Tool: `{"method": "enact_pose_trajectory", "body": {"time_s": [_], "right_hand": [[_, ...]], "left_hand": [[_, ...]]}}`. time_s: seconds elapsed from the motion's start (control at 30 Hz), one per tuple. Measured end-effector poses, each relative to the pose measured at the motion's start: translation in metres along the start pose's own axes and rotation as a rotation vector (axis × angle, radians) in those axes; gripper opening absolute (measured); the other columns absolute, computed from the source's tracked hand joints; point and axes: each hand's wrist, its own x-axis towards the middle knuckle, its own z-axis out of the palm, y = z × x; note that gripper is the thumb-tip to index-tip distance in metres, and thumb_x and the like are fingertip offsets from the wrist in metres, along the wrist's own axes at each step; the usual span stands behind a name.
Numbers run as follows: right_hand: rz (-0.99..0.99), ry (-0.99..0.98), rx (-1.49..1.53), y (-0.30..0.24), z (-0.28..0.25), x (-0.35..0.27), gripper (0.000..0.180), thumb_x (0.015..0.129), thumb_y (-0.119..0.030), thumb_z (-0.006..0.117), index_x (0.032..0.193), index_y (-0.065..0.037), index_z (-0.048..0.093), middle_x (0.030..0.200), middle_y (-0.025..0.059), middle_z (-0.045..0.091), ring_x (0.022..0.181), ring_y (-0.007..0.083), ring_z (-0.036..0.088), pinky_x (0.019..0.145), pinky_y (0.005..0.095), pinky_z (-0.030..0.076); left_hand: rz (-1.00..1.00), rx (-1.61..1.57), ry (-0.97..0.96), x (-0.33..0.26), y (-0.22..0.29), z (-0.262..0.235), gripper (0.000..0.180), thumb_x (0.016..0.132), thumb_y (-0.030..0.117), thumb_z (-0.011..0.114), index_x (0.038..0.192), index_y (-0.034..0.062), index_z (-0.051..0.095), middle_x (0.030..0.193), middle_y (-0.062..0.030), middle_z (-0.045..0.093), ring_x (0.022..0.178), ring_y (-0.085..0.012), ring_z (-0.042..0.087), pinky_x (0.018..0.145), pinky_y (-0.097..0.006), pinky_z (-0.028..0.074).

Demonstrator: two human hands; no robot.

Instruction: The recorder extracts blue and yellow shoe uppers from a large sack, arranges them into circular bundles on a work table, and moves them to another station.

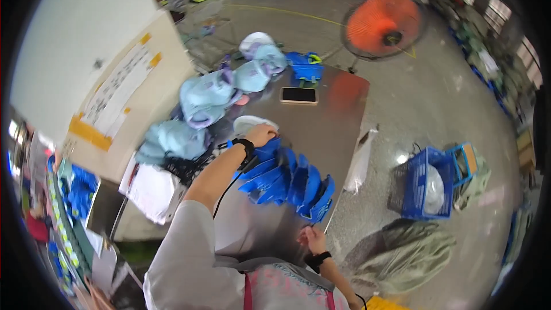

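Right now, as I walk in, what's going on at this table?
A person is handling a row of curved blue pieces on a metal table. The left hand is at the far end of the row, beside a white rounded piece; its exact grip is hard to see. The right hand is near the table's close edge, apart from the row, fingers bent. Pale-blue pieces are heaped to the left, and a phone lies beyond the row.

Grey floor (436,103) with a yellow line (287,11) beyond the far and right edges of a shiny metal table (338,132). Past its far right corner, an orange fan (379,26); farther out, bright windows (497,11). Along the left edge, a pale panel (150,95) with a taped sheet (117,89).
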Motion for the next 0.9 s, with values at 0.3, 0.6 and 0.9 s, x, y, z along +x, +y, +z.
{"method": "enact_pose_trajectory", "body": {"time_s": [0.3, 0.6, 0.9], "right_hand": [[-0.891, 0.214, 0.098, -0.086, -0.062, 0.034, 0.027, 0.086, -0.024, 0.048, 0.080, 0.001, 0.056, 0.104, 0.0048, 0.047, 0.097, 0.0184, 0.046, 0.089, 0.0322, 0.033], [-1.065, -0.551, 0.498, -0.221, 0.079, -0.066, 0.044, 0.095, -0.032, 0.034, 0.109, 0.007, 0.048, 0.109, 0.0132, 0.051, 0.104, 0.0218, 0.046, 0.093, 0.0340, 0.032], [-0.642, -1.698, 0.521, -0.042, 0.216, -0.455, 0.028, 0.085, -0.017, 0.047, 0.097, 0.005, 0.060, 0.108, 0.0127, 0.052, 0.106, 0.0252, 0.047, 0.091, 0.0397, 0.036]], "left_hand": [[-0.075, -0.309, 0.523, -0.300, 0.125, -0.074, 0.016, 0.085, 0.011, 0.049, 0.089, 0.0035, 0.063, 0.087, -0.0090, 0.065, 0.082, -0.0210, 0.062, 0.075, -0.030, 0.047], [0.060, -0.858, 1.525, -0.625, 0.336, 0.018, 0.020, 0.091, 0.012, 0.044, 0.098, -0.0016, 0.057, 0.104, -0.0146, 0.061, 0.103, -0.0209, 0.054, 0.091, -0.033, 0.040], [-0.090, -0.219, 2.511, -0.832, 0.670, 0.314, 0.027, 0.093, 0.023, 0.040, 0.074, 0.0054, 0.050, 0.100, -0.0218, 0.060, 0.099, -0.0311, 0.057, 0.091, -0.044, 0.039]]}}
